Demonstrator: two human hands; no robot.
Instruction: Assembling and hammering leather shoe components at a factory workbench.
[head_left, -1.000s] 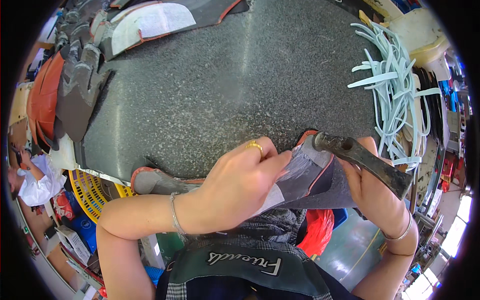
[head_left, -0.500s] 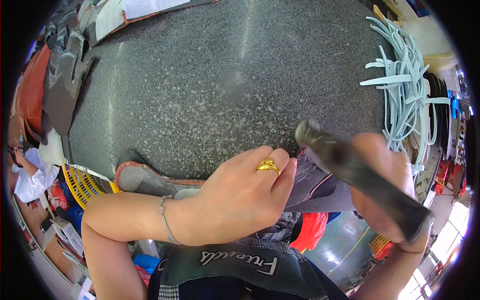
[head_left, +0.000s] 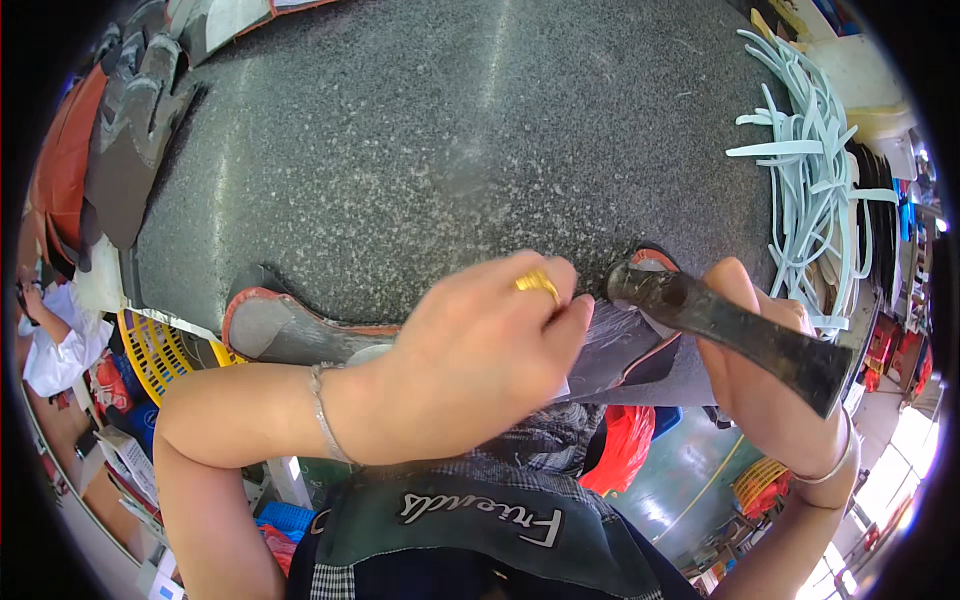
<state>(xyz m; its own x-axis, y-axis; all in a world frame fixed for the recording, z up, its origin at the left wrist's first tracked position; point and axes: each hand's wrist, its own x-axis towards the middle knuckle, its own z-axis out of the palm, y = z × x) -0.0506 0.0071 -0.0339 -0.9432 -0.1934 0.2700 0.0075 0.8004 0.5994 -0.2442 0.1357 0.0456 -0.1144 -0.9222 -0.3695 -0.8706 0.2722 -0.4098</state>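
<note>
While the person's left hand (head_left: 490,345) covers its middle, what looks like one grey piece with red edging (head_left: 265,325) lies along the near edge of the dark, speckled bench (head_left: 450,130). Its rounded left end shows beside the left wrist; its right end shows between the two hands, partly beneath the head of a dark metal hammer (head_left: 740,335). From where I stand, I cannot tell whether the hammer's face touches it.

The right hand (head_left: 765,385) is closed beneath the hammer head, gripping the tool, whose handle is hidden. That forearm rises from the lower right, with a bangle at the wrist. The left elbow bends sharply, and the forearm crosses toward the right. Its knuckles face up and its fingers are curled; I cannot see whether they pinch anything. It wears a gold ring (head_left: 537,285) and a thin bracelet (head_left: 325,415).

Below the bench's left corner is a yellow slatted basket (head_left: 140,345); I can't make out its contents. Low on the right, an orange-yellow basket (head_left: 748,482) holds something red. A loose heap of pale blue strips (head_left: 815,170) lies along the bench's right side.
</note>
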